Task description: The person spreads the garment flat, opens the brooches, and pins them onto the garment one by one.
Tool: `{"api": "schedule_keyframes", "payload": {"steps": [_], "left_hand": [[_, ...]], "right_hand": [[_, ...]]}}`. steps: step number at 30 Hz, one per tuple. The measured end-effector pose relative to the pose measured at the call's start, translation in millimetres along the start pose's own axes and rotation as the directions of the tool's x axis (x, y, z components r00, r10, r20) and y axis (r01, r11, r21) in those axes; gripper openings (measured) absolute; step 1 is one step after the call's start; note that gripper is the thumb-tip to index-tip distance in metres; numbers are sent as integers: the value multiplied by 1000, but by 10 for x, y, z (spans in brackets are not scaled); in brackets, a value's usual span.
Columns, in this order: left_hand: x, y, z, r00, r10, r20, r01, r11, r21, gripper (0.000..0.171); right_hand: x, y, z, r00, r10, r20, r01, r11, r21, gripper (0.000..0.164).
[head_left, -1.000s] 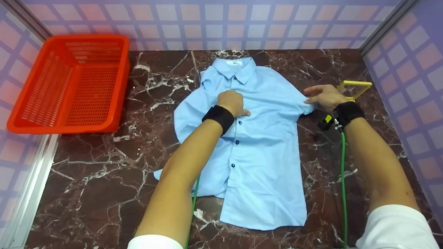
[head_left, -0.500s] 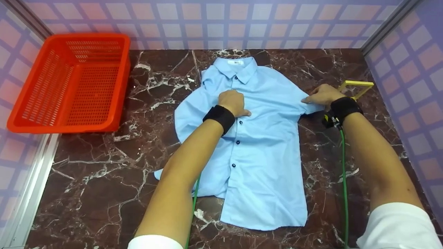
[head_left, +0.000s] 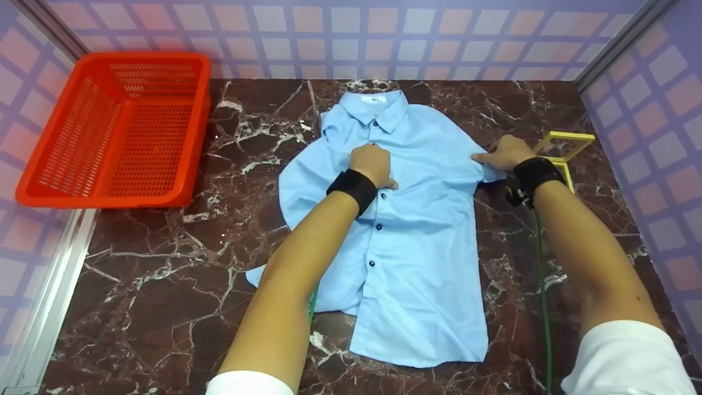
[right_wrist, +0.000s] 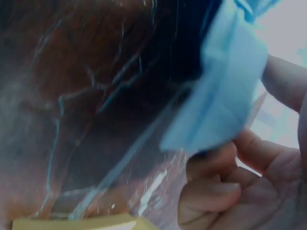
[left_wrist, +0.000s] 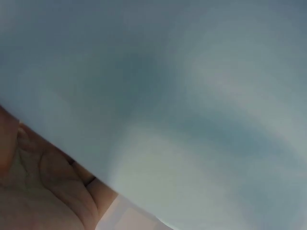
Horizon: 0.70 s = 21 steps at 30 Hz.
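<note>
A light blue button-up shirt (head_left: 425, 236) lies front up, its collar at the far end and its dark buttons down the middle. My left hand (head_left: 371, 164) rests on its chest beside the buttons, thumb out to the right and other fingers hidden from above. In the left wrist view, pale blue fabric (left_wrist: 192, 120) covers most of the picture, with part of the palm (left_wrist: 43, 187) below. My right hand (head_left: 502, 153) pinches the end of the short sleeve (head_left: 492, 174) on the right. The right wrist view has that cuff (right_wrist: 220, 100) between thumb and fingers.
An orange-red plastic basket (head_left: 200, 137) stands at the back left. Right of the right hand is a yellow frame-like stand (head_left: 573, 135). The dark marbled tabletop (head_left: 164, 307) is bounded by checkered walls at the back and sides. Green cables trail from the wrists.
My right hand has closed on the sleeve end, drawn it out to the right, then come slightly back left with it. The left hand has stayed on the chest.
</note>
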<state>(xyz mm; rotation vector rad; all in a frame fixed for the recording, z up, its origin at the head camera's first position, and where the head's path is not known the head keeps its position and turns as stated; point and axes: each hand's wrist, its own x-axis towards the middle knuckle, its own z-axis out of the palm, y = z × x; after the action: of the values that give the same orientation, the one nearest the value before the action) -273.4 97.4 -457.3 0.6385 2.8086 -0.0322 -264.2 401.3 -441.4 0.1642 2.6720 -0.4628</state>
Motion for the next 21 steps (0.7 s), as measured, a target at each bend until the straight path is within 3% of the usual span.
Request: {"api": "schedule_keyframes", "payload": {"steps": [4,7,9,12,17,19,21], "left_hand": [[5,24,1,1000,-2,-4,2,1000,-4,68],[9,35,-4,1000,-9,-8,9,1000,-5,67],[10,37,-6,1000,-13,-8,13,1000,-6,67],[13,36,-1,1000,-17,-2,17,1000,-5,68],[38,27,25,1000,-24,7,24,1000,6,70],[42,26,33,1000,-25,6,25,1000,8,70],[30,23,36,1000,-23,-2,23,1000,5,70]], "right_hand": [[74,-8,29,1000,-7,-16,7,1000,7,67],[128,-21,2,996,15,93,-31,985,172,73],[161,-32,-31,978,29,205,-97,939,331,83],[196,-45,-75,945,50,322,-201,867,455,89],[217,-54,-78,955,73,288,-198,877,437,60],[237,-53,-62,959,68,276,-196,861,469,54],[259,-49,-45,957,57,286,-207,824,528,61]]}}
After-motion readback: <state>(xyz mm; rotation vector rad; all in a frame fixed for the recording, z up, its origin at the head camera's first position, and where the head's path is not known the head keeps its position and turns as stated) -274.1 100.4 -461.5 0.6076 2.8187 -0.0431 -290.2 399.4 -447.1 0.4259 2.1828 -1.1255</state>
